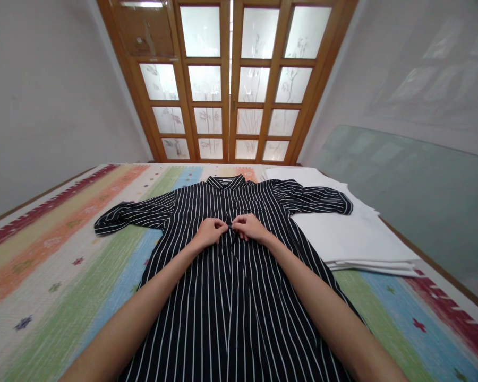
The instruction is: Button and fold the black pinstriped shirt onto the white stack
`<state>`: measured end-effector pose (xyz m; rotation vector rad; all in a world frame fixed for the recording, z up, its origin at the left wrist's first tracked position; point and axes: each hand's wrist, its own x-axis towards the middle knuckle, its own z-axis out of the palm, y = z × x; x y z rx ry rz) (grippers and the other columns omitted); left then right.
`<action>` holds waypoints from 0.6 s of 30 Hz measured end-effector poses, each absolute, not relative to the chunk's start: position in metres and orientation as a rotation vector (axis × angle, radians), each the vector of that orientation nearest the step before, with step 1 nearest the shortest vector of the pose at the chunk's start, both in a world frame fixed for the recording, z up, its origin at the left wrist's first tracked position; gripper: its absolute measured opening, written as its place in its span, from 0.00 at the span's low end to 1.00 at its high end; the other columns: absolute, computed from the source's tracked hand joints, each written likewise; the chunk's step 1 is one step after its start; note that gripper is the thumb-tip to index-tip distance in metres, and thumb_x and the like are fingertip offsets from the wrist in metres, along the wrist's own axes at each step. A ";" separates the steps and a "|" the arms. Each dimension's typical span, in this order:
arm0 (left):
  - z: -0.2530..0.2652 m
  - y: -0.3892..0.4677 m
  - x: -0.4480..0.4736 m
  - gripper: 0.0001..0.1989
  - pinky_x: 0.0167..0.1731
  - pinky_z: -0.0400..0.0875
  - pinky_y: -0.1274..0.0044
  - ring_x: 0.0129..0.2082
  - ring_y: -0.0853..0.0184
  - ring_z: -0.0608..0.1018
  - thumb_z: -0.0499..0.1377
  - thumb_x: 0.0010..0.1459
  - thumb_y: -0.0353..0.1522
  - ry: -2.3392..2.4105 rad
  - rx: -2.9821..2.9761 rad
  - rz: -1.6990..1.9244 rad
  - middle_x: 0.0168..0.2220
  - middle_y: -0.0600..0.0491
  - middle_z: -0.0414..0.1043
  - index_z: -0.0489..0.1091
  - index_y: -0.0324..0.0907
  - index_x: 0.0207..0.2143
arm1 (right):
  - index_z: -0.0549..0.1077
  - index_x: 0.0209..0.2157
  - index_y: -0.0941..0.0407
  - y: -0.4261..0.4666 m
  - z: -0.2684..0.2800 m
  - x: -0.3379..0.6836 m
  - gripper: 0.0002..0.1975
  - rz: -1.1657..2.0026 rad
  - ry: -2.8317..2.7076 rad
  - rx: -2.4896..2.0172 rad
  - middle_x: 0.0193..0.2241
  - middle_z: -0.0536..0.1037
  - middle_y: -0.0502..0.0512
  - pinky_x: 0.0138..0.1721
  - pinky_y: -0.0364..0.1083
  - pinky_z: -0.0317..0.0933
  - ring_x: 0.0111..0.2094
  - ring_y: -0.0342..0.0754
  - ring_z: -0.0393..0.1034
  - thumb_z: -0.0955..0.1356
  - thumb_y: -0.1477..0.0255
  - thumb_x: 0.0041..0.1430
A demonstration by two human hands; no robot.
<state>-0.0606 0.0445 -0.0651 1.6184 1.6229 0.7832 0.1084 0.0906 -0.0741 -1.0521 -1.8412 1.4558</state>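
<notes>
A black shirt with white stripes (199, 297) lies spread face up, its collar (225, 182) at the far end and its sleeves stretched out to both sides. Over the middle of the chest, my left hand (211, 232) pinches the front edge of the shirt with thumb and forefinger. My right hand (250, 227) is closed in a like pinch just beside it, also on the shirt's front edge. The fingertips of both hands nearly meet and lift the cloth slightly. Any button between them is too small to make out. Below the hands the front opening runs toward me.
A multicoloured striped cloth (103, 286) covers the surface under the shirt. A stack of white sheets (342, 233) lies at the right, partly under one sleeve. Wooden doors with frosted panes (209, 82) stand beyond the far edge, and a glass panel (414, 180) leans along the right wall.
</notes>
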 end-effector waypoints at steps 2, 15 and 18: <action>-0.065 0.045 -0.062 0.08 0.16 0.61 0.81 0.11 0.76 0.66 0.56 0.58 0.30 1.565 1.497 0.785 0.20 0.57 0.72 0.75 0.37 0.30 | 0.72 0.26 0.60 0.090 -0.074 0.108 0.03 1.459 -1.835 -1.066 0.10 0.66 0.42 0.09 0.35 0.50 0.09 0.36 0.57 0.66 0.76 0.49; -0.068 0.048 -0.059 0.07 0.11 0.60 0.85 0.14 0.77 0.71 0.58 0.57 0.29 1.464 1.285 0.854 0.27 0.51 0.76 0.72 0.34 0.29 | 0.74 0.28 0.60 0.090 -0.072 0.109 0.03 1.497 -1.809 -1.072 0.11 0.67 0.42 0.10 0.35 0.50 0.10 0.36 0.57 0.68 0.75 0.49; -0.067 0.048 -0.059 0.07 0.11 0.60 0.85 0.14 0.77 0.72 0.58 0.57 0.29 1.468 1.284 0.851 0.27 0.50 0.76 0.71 0.34 0.28 | 0.74 0.28 0.60 0.091 -0.072 0.110 0.03 1.499 -1.797 -1.072 0.11 0.68 0.43 0.10 0.35 0.50 0.10 0.36 0.58 0.69 0.75 0.49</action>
